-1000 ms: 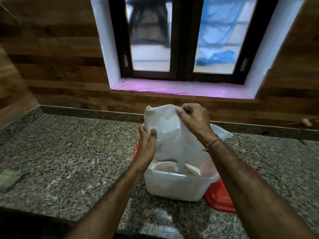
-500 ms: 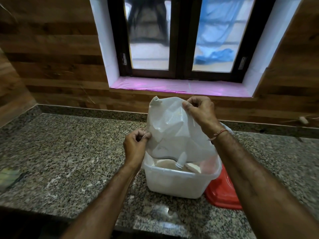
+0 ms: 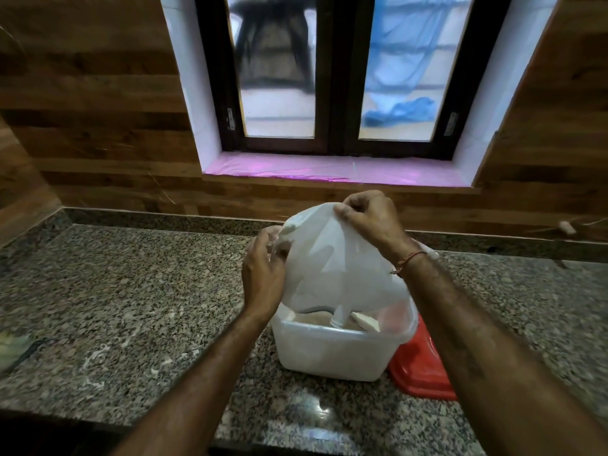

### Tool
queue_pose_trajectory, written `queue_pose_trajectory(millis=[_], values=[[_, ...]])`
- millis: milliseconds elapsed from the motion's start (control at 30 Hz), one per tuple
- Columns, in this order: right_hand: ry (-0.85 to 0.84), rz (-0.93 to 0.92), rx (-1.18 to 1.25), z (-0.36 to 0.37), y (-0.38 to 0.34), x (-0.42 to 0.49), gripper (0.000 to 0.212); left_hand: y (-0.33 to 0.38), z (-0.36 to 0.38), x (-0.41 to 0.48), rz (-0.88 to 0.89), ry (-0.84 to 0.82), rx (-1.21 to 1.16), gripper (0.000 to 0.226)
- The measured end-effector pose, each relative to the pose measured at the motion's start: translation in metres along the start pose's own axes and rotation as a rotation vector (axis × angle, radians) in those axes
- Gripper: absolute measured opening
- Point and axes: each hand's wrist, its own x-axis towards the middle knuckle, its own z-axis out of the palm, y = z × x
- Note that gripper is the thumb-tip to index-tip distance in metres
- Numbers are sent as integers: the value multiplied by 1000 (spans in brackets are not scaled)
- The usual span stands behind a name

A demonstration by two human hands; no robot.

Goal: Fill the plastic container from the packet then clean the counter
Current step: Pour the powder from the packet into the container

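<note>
Speckled granite counter (image 3: 131, 291) runs under a dark-framed window (image 3: 339, 77), and the plastic container (image 3: 329, 353) stands on it right in front of me, touching a red lid (image 3: 418, 373) that lies just beside it on my right. Over the open container I hold the packet (image 3: 335, 268) upended. My right hand (image 3: 371, 218) pinches its raised top edge with curled fingers. My left hand (image 3: 263, 274) is curled round its left side, thumb and fingers gripping the plastic. The cut corner points down inside the rim, and a pale stream seems to run from it onto the heap already in there.

Most of the packet looks slack and flat, so I judge the pour is close to its end. To do this well, the spout should stay low and inside the walls, not over the rim. I would lift the top higher with the right hand and work the left down the side, so that what clings in the folds slides toward the corner. Shaking hard could throw powder onto the granite, so gentle taps are better. White smears (image 3: 98, 357) on the counter to my left will need wiping afterwards.
</note>
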Motion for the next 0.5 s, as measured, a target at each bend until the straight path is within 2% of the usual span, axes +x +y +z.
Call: queue_pose_trajectory(millis=[67, 167, 233, 300, 400, 500], values=[[-68, -34, -36, -2, -3, -4, 27, 11, 2, 4, 19, -40, -66, 18], [-154, -78, -35, -4, -5, -5, 22, 25, 9, 13, -193, -20, -312, 26], [-13, -152, -86, 0, -3, -10, 12, 28, 10, 19, -343, -30, -485, 30], [152, -306, -156, 8, 0, -24, 28, 28, 7, 24, -387, -106, -576, 34], [106, -558, -416, 20, 7, -54, 60, 26, 1, 28, -400, -189, -609, 40], [59, -642, -610, 27, 15, -61, 64, 25, 1, 31, -442, -216, -585, 44]])
